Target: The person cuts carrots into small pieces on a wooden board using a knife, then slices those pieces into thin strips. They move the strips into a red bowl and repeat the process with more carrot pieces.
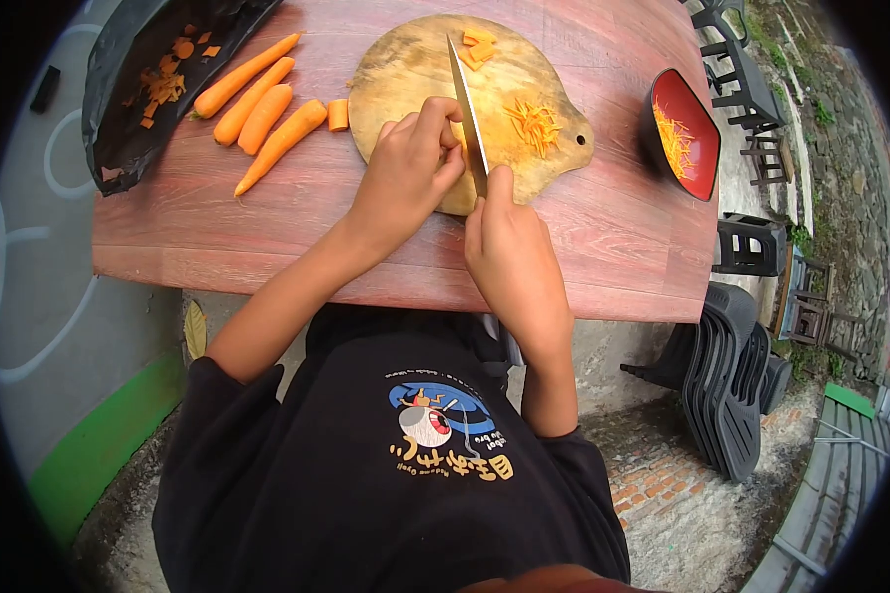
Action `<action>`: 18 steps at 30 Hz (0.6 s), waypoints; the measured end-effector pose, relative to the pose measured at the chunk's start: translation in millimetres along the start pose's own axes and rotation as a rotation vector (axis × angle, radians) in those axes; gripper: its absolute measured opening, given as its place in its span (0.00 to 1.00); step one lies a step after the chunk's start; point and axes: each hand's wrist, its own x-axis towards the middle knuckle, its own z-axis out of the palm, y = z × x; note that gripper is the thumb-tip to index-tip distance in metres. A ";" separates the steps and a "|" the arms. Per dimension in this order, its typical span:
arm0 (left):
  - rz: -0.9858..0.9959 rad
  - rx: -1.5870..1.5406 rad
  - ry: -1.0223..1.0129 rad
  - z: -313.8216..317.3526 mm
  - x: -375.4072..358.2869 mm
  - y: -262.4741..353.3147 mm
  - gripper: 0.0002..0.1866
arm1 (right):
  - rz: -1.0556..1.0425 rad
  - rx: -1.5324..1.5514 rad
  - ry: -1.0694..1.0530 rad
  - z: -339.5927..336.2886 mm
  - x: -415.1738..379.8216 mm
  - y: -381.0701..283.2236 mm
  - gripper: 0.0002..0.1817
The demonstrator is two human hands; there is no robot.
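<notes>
My right hand [514, 252] is closed round the handle of a kitchen knife [468, 104], its long blade slanting up across the round wooden cutting board [400, 64]. Curled beside the blade, my left hand [410, 173] rests over the board; whatever its fingers hold is hidden. Thin carrot slices [479, 45] lie near the board's far edge, beyond the knife tip. To the right of the blade sits a small heap of carrot strips [534, 127]. A short carrot chunk [338, 115] stands against the board's left edge.
Several peeled carrots [257, 114] lie left of the board on the reddish wooden table [623, 257]. Beyond them, a black plastic bag [124, 94] holds carrot scraps. A red bowl [700, 148] with carrot strips stands at the right. Stacked dark chairs [727, 385] are beside the table.
</notes>
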 end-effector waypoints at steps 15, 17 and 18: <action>0.056 0.057 0.011 3.7 -1.7 -1.8 0.21 | 0.049 -0.053 -0.019 8.3 -1.5 -9.0 0.08; 0.059 0.059 0.011 4.1 -1.9 -3.2 0.21 | 0.035 -0.054 0.007 13.7 0.2 -10.1 0.08; 0.061 0.060 0.008 3.5 -1.9 -3.0 0.21 | 0.038 -0.051 0.009 14.3 3.2 -8.8 0.08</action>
